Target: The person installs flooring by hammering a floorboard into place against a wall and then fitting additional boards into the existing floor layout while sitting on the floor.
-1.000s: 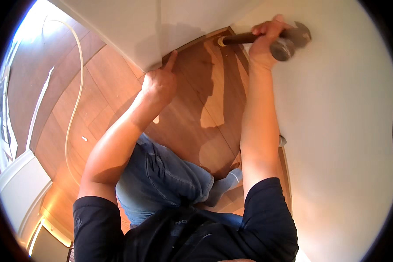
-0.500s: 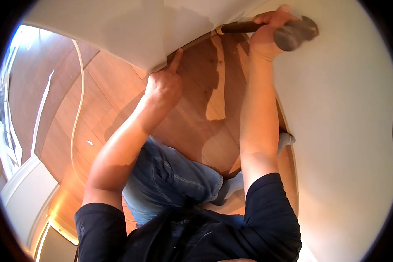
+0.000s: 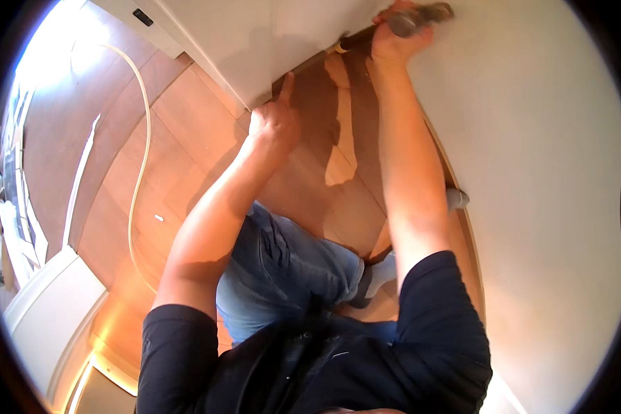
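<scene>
My right hand (image 3: 397, 43) grips a hammer by its handle, up by the wall corner at the top. The dark, rounded hammer head (image 3: 421, 19) is slightly blurred above my fist. Its handle points left along the wall's foot, and a yellow piece (image 3: 341, 47) shows at that end. My left hand (image 3: 274, 123) is low against the end of the white wall (image 3: 238, 52). Its index finger stretches along the dark strip (image 3: 316, 61) at the wall's foot; the other fingers are curled and partly hidden. No object shows in that hand.
Wooden flooring (image 3: 186, 138) spreads beneath me, with my jeans-clad leg (image 3: 290, 269) folded on it. A pale wall (image 3: 531, 207) rises close on the right. At left lie a thin cable (image 3: 147, 117), a white strip (image 3: 83, 172) and a white panel (image 3: 55, 297).
My right hand and the hammer have moved left and up in the picture. My left finger remains at the wall's foot. The whole view has shifted slightly.
</scene>
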`<state>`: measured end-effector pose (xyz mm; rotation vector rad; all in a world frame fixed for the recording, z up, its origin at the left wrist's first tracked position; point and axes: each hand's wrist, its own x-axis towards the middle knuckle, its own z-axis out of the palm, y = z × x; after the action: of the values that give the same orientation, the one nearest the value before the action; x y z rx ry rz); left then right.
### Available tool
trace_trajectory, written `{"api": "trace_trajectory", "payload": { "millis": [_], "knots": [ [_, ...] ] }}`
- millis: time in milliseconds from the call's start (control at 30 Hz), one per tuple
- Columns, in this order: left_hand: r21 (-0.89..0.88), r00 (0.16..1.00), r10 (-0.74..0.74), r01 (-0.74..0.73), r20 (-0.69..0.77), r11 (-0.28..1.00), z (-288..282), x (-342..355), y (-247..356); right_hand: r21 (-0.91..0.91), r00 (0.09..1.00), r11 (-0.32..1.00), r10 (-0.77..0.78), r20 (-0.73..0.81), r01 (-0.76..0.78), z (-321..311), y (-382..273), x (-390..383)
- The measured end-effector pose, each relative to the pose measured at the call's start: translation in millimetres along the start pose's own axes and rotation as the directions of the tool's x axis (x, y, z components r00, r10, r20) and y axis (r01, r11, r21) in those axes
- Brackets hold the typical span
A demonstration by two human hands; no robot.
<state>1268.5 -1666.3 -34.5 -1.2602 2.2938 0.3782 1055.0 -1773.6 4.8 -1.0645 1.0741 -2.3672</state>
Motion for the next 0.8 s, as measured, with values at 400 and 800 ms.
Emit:
{"api": "trace_trajectory", "payload": {
  "millis": [400, 800],
  "knots": [
    [-0.099, 0.998, -0.012, 0.006, -0.069, 0.995, 13, 14, -10, -0.951, 0.769, 0.183, 0.634, -0.08, -0.251, -137, -179, -183],
    [-0.052, 0.995, -0.017, 0.012, -0.098, 0.999, 34, 27, -21, -0.954, 0.622, -0.065, 0.745, -0.241, -0.292, -208, -153, -208]
  ]
}}
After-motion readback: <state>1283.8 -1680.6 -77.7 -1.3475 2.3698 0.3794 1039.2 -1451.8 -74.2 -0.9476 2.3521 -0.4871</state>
